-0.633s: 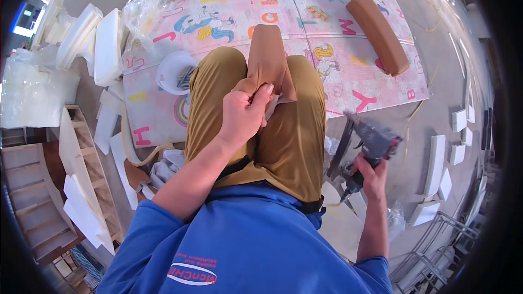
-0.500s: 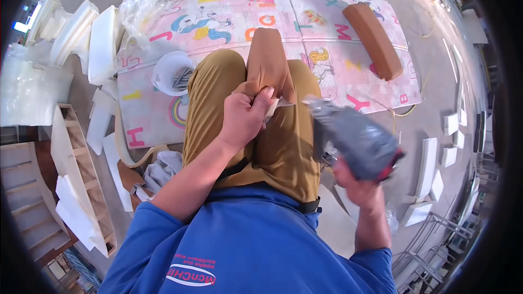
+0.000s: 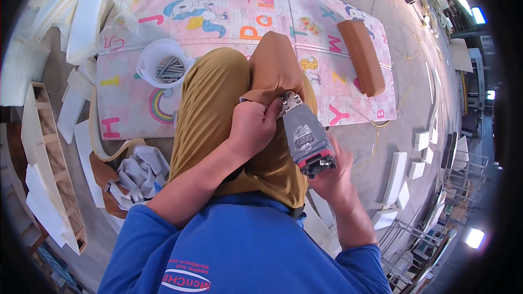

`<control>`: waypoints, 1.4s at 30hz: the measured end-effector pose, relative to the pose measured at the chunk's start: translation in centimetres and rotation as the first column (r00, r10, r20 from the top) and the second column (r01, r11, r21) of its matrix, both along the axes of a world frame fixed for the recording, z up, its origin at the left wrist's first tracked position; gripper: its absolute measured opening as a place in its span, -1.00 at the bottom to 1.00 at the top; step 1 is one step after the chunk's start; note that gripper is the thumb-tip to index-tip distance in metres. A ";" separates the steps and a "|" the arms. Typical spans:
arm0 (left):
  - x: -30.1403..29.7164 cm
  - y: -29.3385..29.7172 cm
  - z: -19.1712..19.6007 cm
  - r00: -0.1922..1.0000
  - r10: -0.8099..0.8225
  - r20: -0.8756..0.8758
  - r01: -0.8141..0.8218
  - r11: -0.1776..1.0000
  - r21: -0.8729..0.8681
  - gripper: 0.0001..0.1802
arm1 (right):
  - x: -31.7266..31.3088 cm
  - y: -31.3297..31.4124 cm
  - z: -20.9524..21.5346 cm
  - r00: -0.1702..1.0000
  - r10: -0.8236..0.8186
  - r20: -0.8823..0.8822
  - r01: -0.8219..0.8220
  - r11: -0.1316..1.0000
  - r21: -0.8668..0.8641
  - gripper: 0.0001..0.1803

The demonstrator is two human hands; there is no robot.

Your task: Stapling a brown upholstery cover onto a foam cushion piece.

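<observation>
Between my knees stands a padded block with a brown cover. My left hand is closed on the gathered fabric at its near end. My right hand grips a grey and red staple gun, partly hidden beneath its body. The gun's metal nose is at the folded fabric, right beside my left thumb; whether it touches, I cannot tell. A second brown-covered padded piece lies on the mat to the right.
A pink printed foam mat spreads in front of me. On it, left of my knee, sits a white bucket of metal pieces. Wooden frames, white foam pieces and grey cloth lie left; white blocks lie right.
My right hand has brought the staple gun in from the right to the fabric end. My left hand still pinches the cover, slightly farther right. The whole view has shifted a little.
</observation>
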State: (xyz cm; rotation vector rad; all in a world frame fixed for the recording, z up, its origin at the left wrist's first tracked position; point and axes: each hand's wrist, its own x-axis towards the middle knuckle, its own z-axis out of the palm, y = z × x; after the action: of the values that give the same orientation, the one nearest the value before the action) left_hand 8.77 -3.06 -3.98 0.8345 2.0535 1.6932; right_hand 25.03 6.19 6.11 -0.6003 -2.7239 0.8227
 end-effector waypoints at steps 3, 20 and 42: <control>0.0 -0.2 0.1 0.998 -0.058 0.015 0.059 0.993 -0.100 -0.80 | 0.1 0.1 -0.4 1.000 0.003 -0.015 -0.003 1.000 0.004 -0.50; 0.6 1.0 1.4 0.912 -0.009 0.409 -0.013 0.999 0.049 -0.43 | -0.4 1.6 -0.4 0.993 0.062 -0.102 -0.063 0.998 0.001 -0.47; -1.4 2.4 -0.3 0.917 -0.057 0.394 0.030 0.997 0.073 -0.66 | -2.2 1.8 -2.0 0.997 0.076 -0.027 -0.072 0.990 0.121 -0.24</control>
State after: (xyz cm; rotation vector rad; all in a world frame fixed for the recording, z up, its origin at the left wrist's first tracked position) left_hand 7.38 -0.66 -4.26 0.4970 1.7008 1.7448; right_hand 22.84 8.01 4.13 -0.4597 -2.7577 0.6724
